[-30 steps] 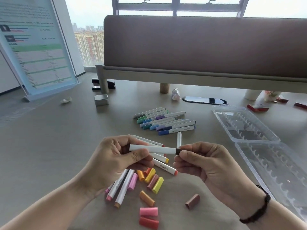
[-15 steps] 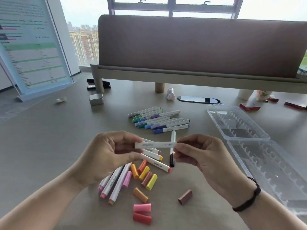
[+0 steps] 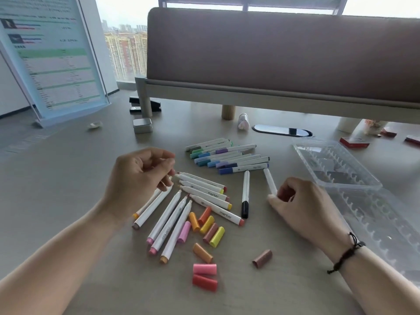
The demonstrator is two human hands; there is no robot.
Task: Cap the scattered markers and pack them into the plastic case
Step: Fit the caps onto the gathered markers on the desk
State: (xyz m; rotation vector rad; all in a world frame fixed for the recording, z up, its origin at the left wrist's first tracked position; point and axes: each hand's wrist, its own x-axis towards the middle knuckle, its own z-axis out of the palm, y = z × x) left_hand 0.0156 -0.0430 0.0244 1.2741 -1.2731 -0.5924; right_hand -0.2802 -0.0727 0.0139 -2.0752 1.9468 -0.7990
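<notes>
1. The surface (image 3: 68, 178) carries everything: the open, empty case (image 3: 336, 164) at the right, a capped row (image 3: 227, 155) near the middle, and uncapped markers (image 3: 204, 196) with loose caps (image 3: 205, 226) in front.
2. A change is noted: one second ago a single white marker was held in the air between both hands, and now the hands are well apart and lowered to the surface. It is judged that this marker was just capped and is being set down beside the black-capped marker (image 3: 245, 194).
3. The right hand (image 3: 302, 205) is curled, and the white marker (image 3: 270, 184) is pinched at its near end by the fingertips; its far end lies close to the capped row.
4. The left hand (image 3: 138, 180) holds nothing; its fingers are loosely curled above the uncapped markers, probably to take the next one.
5. Many caps remain loose, so the task is judged far from finished; nothing is packed yet.
</notes>
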